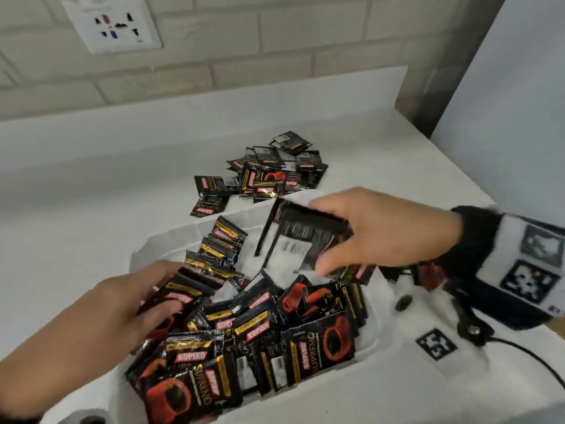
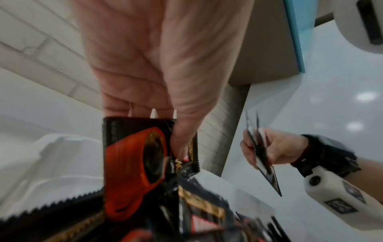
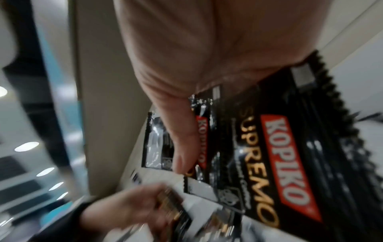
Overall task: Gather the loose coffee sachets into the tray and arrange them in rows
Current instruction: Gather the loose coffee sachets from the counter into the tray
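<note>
Mid-gathering: right hand (image 1: 376, 234) pinched Kopiko sachets (image 1: 302, 240) above the tray (image 1: 382, 362); left hand (image 1: 128, 304) gripped a sachet row (image 1: 211, 264); next, slotting them in

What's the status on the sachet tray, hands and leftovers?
Right hand holds sachets over the tray. Left hand grips a sachet in it. Loose pile remains on counter.

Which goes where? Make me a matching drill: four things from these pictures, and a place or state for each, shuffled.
Things:
1. right hand
2. left hand
3. loose sachet pile
4. wall socket

Places or states:
A. on the tiled wall
B. on the counter behind the tray
C. grips sachets above the tray
D. holds a row of sachets in the tray

Pairs: 1-C, 2-D, 3-B, 4-A
</note>
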